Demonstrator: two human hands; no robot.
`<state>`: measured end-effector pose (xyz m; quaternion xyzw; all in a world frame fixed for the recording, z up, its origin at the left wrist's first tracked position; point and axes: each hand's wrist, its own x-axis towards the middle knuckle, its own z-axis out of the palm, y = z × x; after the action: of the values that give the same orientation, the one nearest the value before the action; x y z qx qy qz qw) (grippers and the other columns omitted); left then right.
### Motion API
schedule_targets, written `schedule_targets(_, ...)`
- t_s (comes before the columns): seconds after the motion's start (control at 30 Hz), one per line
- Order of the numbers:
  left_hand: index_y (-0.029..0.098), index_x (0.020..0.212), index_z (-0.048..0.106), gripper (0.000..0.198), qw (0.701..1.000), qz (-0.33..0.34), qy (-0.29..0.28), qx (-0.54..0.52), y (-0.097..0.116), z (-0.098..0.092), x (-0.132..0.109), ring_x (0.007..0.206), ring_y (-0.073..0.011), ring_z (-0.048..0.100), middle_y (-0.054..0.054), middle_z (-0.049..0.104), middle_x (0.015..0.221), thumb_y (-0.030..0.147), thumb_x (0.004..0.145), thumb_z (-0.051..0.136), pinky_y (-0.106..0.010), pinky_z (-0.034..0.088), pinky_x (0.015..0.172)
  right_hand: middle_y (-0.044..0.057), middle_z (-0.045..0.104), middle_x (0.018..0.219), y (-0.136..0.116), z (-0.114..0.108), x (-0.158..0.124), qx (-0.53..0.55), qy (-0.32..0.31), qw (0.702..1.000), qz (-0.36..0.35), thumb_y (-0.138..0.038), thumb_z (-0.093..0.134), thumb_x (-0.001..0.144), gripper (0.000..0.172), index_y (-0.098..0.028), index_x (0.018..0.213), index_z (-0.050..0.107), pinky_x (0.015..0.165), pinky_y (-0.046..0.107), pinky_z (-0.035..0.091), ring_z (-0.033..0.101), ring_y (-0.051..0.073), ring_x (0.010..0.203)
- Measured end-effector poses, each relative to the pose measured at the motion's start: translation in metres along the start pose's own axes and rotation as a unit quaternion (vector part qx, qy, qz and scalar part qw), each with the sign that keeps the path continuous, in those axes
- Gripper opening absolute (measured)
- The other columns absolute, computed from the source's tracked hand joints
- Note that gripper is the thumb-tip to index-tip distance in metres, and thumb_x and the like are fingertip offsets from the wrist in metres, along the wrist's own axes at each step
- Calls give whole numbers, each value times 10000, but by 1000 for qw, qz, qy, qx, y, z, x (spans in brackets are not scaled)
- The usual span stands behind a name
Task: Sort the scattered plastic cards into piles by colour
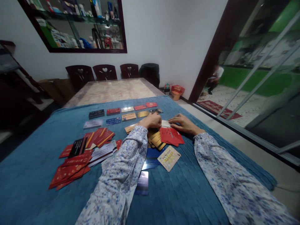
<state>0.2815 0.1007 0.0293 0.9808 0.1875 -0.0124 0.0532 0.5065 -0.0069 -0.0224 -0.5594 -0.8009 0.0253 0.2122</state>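
Note:
My left hand (153, 120) is curled closed beside the left edge of a pale white card (166, 124); what its fingers hold is hidden. At that card's right edge, my right hand (184, 124) touches it with thumb and fingers apart. Just below lies a fan of red cards (172, 136), partly over gold cards (157, 140). Nearer me are a beige card (169, 158), blue cards (154, 157) and a purple-blue card (142, 183). My left forearm covers part of the middle of the spread.
Neat card stacks stand in rows farther off, including a black stack (96, 114) and a blue stack (113, 121). Loose red cards (70, 168) overlap at the left. A blue cloth (199, 187) covers the table's near part; chairs (105, 72) stand behind. A person (214, 78) sits beyond the doorway.

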Motion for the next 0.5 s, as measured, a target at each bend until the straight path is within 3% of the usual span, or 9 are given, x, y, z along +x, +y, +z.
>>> schedule_targets(0.33,182,868,796,180,1000,-24,-8,-8,4,-9,-10,984,-247,687,-113,780,1005,208,875,618,-377,488,976,118,768,1269,1,2,-2,-14,14,1000,-3,-457,570,980,372,-250,1183,804,1005,518,466,649,295,1104)
schedule_targets(0.5,176,775,784,151,999,-17,16,-27,4,-10,-10,847,-219,678,-93,773,862,154,819,641,-332,484,872,109,770,1268,2,3,-3,1,17,1000,12,-482,579,971,379,-263,1177,809,996,523,482,635,303,1108)
